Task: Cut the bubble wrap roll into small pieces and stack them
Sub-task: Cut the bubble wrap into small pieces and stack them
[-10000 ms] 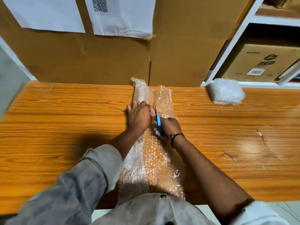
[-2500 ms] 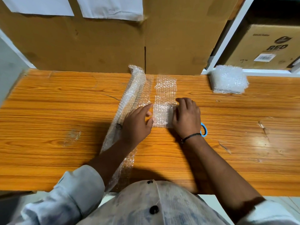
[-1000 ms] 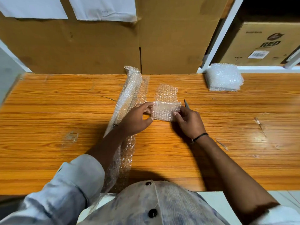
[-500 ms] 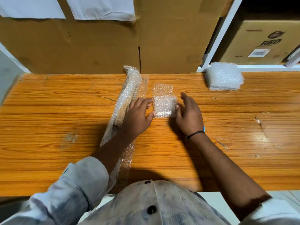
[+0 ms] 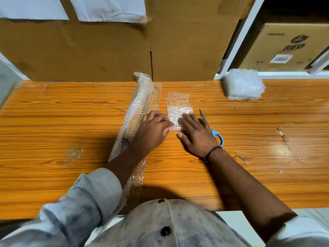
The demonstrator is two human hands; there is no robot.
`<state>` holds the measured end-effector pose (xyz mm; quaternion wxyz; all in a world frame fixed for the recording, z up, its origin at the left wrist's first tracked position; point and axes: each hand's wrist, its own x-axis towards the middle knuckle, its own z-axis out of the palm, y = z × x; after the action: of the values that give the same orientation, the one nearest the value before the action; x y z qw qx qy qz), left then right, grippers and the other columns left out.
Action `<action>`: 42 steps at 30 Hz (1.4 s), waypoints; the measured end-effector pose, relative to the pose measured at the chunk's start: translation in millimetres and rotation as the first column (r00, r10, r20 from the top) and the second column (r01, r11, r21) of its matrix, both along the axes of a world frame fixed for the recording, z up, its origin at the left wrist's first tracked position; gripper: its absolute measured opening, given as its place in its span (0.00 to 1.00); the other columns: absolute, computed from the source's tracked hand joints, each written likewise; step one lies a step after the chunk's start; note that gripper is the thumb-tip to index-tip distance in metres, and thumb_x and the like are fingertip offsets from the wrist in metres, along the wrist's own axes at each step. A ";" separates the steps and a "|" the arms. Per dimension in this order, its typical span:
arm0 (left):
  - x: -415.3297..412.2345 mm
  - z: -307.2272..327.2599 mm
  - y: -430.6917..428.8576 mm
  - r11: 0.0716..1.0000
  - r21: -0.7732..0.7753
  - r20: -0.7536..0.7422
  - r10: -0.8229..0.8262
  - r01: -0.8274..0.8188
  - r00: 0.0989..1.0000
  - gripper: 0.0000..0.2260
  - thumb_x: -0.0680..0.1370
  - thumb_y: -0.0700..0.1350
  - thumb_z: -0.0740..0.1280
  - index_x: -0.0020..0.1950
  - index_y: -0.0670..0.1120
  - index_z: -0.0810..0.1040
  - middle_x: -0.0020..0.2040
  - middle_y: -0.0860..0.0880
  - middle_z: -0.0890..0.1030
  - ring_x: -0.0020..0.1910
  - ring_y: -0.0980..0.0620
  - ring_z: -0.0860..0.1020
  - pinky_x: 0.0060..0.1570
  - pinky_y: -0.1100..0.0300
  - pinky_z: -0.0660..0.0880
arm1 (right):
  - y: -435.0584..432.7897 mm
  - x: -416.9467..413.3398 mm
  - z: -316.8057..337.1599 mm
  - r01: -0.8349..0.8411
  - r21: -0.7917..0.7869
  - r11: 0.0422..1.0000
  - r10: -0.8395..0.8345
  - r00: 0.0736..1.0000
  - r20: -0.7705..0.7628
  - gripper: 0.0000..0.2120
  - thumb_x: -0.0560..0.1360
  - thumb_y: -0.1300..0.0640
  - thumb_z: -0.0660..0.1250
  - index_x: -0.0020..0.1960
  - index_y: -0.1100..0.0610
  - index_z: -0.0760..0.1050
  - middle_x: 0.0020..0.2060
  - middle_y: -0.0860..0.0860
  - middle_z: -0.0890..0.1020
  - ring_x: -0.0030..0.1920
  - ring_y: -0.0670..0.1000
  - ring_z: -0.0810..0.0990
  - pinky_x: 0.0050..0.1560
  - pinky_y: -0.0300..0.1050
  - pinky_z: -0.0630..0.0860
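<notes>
I see an orange wooden table [image 5: 53,122], cardboard boxes [image 5: 89,50] behind it with white papers [image 5: 106,8] stuck on, and a white shelf [image 5: 238,38] holding a box marked RED [image 5: 284,47].

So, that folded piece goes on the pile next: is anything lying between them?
Only the scissors, lying just right of the folded piece and partly under the right hand. Past them, nothing else visible lies on the table before the stack.

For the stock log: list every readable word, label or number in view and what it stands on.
"RED": printed on the cardboard box on the shelf.
Small line at that box's top left: blurred.
White barcode label on it: too small to read.
Paper sheet taped above: faint print, unreadable.
</notes>
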<state>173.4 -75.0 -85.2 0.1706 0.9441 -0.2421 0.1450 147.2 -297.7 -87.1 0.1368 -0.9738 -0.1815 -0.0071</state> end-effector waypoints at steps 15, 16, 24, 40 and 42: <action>-12.1 21.7 21.0 0.903 -0.419 -0.365 -0.269 0.101 0.891 0.22 0.85 0.61 0.57 0.73 0.51 0.74 0.66 0.55 0.77 0.68 0.59 0.73 0.68 0.50 0.72 | -19.6 6.5 12.7 -0.001 0.324 0.946 -0.028 0.996 0.087 0.15 0.77 0.51 0.67 0.61 0.51 0.83 0.61 0.47 0.84 0.68 0.55 0.75 0.64 0.56 0.68; -11.7 22.3 21.7 0.907 -0.411 -0.380 -0.262 0.092 0.887 0.25 0.84 0.64 0.55 0.75 0.53 0.73 0.66 0.55 0.77 0.68 0.58 0.73 0.68 0.49 0.72 | -17.5 7.0 13.7 0.045 0.362 0.931 -0.074 0.995 0.069 0.14 0.77 0.50 0.67 0.60 0.53 0.83 0.59 0.48 0.84 0.66 0.55 0.76 0.63 0.55 0.68; 11.0 16.2 14.0 0.943 -0.295 -0.446 0.005 -0.152 0.895 0.31 0.79 0.66 0.65 0.78 0.56 0.64 0.58 0.58 0.80 0.65 0.48 0.76 0.65 0.41 0.73 | -3.9 35.4 28.2 0.278 0.423 0.862 -0.293 0.956 -0.031 0.13 0.82 0.50 0.67 0.41 0.54 0.74 0.33 0.50 0.79 0.44 0.60 0.79 0.49 0.53 0.69; 48.7 14.7 -18.8 0.935 -0.170 -0.375 0.232 -0.312 0.898 0.29 0.81 0.54 0.68 0.80 0.52 0.63 0.50 0.53 0.85 0.52 0.45 0.81 0.54 0.46 0.79 | 11.1 86.2 25.7 0.571 0.374 0.731 -0.580 0.808 -0.099 0.16 0.80 0.47 0.67 0.65 0.52 0.78 0.54 0.54 0.85 0.61 0.61 0.78 0.62 0.56 0.68; 50.0 14.4 -20.8 0.943 -0.129 -0.357 0.246 -0.308 0.901 0.30 0.81 0.54 0.69 0.80 0.52 0.62 0.55 0.51 0.84 0.57 0.43 0.80 0.57 0.44 0.78 | 20.3 71.1 20.1 0.413 0.301 0.860 -0.463 0.878 0.118 0.17 0.80 0.50 0.64 0.68 0.53 0.77 0.61 0.55 0.82 0.63 0.61 0.75 0.60 0.57 0.67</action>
<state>223.4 -95.8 -70.8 0.2726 0.9600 -0.0580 0.0262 218.3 -277.4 -66.9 0.2436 -0.9570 0.0364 -0.1534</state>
